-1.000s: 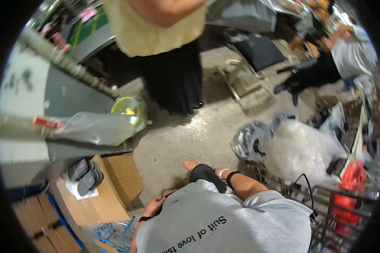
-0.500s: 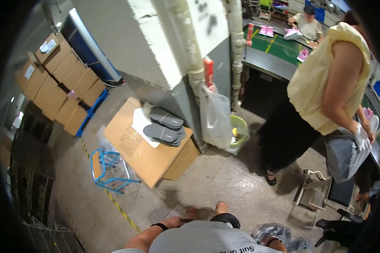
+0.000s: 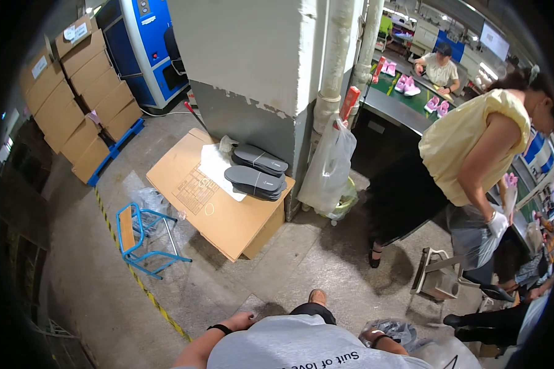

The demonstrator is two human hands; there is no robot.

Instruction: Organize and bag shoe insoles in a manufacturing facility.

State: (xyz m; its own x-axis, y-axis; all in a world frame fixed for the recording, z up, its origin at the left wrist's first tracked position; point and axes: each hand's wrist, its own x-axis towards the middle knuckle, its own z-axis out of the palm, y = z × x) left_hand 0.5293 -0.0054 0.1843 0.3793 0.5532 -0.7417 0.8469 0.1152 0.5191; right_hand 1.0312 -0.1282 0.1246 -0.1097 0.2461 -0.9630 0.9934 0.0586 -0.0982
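My left hand (image 3: 242,320) hangs low beside my grey shirt, its fingers curled in. What they hold, if anything, is hidden. On the other side, my right hand (image 3: 370,335) is down by a clear plastic bag (image 3: 395,331); its fingers are too small and covered to read, and whether it touches the bag I cannot tell. Ahead, a cardboard box (image 3: 184,178) bears two banded stacks of dark grey insoles, the nearer stack (image 3: 255,182) and the farther stack (image 3: 261,158), beside a white sheet (image 3: 214,166). Both hands are apart from that box.
A blue-framed stool (image 3: 143,237) stands left of the box, by yellow-black floor tape (image 3: 149,298). A pillar (image 3: 246,92) rises behind. At right, a person in a yellow blouse (image 3: 474,147) handles a plastic bag beside a green conveyor (image 3: 406,98) carrying pink shoes. Stacked cartons (image 3: 80,92) stand far left.
The view has shifted, showing more of the blue machine and conveyor. My left hand has swung slightly out from my shorts. The person in yellow has lowered the plastic bag and bent forward.
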